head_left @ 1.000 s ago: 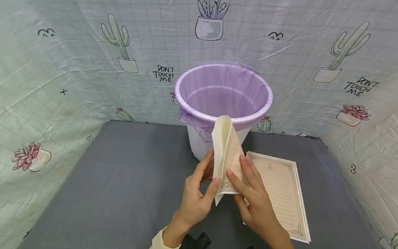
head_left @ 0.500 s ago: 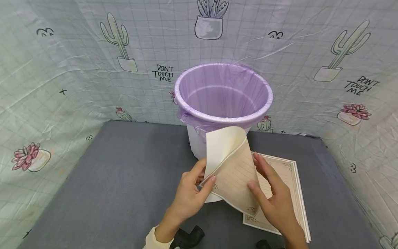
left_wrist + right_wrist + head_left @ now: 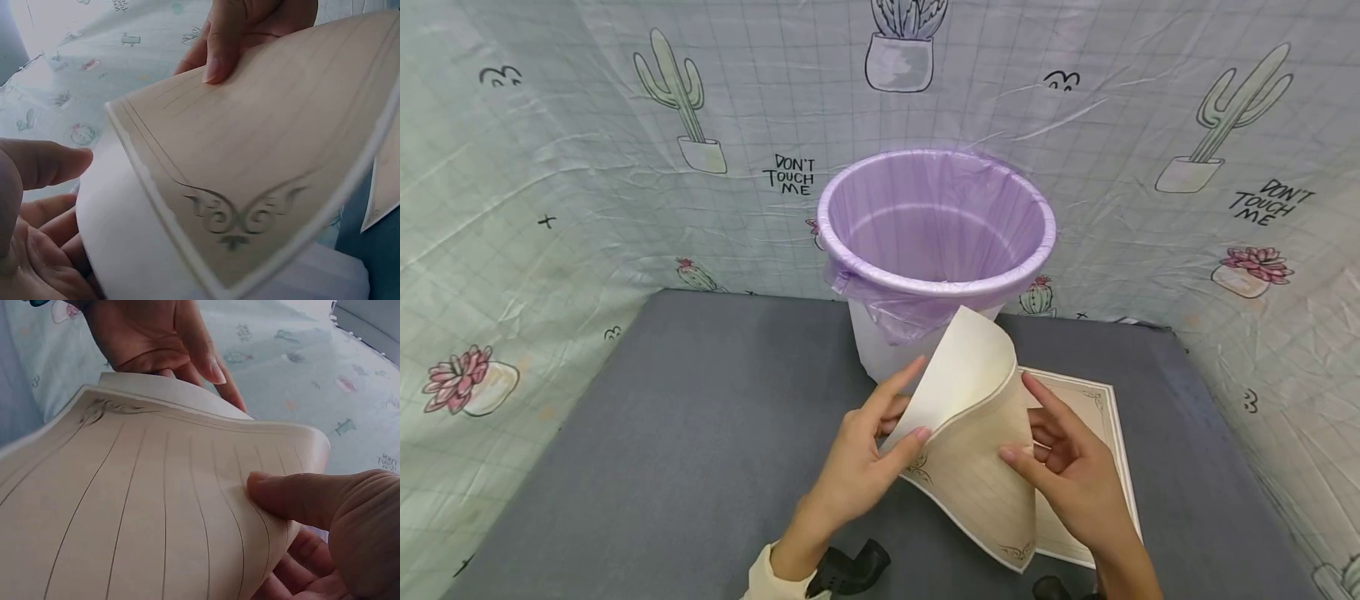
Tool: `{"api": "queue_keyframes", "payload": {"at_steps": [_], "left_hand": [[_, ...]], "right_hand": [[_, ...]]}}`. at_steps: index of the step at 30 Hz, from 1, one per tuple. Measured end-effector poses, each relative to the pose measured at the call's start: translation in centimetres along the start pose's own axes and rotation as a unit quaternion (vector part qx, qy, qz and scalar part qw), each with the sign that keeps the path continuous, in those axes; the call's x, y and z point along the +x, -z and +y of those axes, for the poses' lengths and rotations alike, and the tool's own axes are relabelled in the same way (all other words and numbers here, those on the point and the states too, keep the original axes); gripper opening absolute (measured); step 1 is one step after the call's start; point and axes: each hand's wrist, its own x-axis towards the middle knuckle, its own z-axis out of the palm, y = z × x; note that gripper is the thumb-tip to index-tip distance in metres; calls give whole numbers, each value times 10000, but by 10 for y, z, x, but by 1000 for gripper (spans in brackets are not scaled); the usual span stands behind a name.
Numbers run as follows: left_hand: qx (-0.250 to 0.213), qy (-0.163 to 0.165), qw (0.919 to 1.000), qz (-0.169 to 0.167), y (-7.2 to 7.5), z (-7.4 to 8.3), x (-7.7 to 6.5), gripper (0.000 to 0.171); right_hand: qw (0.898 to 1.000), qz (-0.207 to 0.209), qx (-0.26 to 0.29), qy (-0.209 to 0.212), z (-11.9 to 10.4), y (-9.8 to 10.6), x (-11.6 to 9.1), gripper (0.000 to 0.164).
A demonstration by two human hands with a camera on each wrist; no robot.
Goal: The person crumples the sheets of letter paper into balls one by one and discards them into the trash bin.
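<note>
A sheet of lined letter paper (image 3: 973,467) with an ornate border is bent over in the air, its pale back showing. My right hand (image 3: 1071,471) pinches its right side, the thumb on the lined face and curled fingers behind. At the sheet's left side is my left hand (image 3: 861,458). In the left wrist view, the left thumb (image 3: 59,164) stands apart from the paper, while the fingers lie beside and behind the pale side, partly hidden. More bordered letter paper (image 3: 1078,417) lies on the table beneath the right hand.
Behind the hands stands a white bin (image 3: 876,342) lined with a purple bag (image 3: 917,221). Grey cloth (image 3: 715,433) covers the table. A cactus-print sheet (image 3: 760,92) hangs around the back and sides. Black wrist gear (image 3: 853,571) shows at the bottom.
The right hand has moved right and now pinches the sheet's right side. The sheet has opened wider from a narrow fold and tilted right. The left hand's thumb has loosened from the paper.
</note>
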Motion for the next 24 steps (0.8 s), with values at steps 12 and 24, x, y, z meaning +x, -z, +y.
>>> {"api": "queue_keyframes", "payload": {"at_steps": [12, 24], "left_hand": [[636, -144, 9938, 897, -13, 5, 0, 85], [424, 245, 9776, 2047, -29, 1, -2, 53]], "right_hand": [[9976, -60, -695, 37, 4, -11, 1, 75], [9873, 590, -1450, -270, 3, -21, 0, 47]]}}
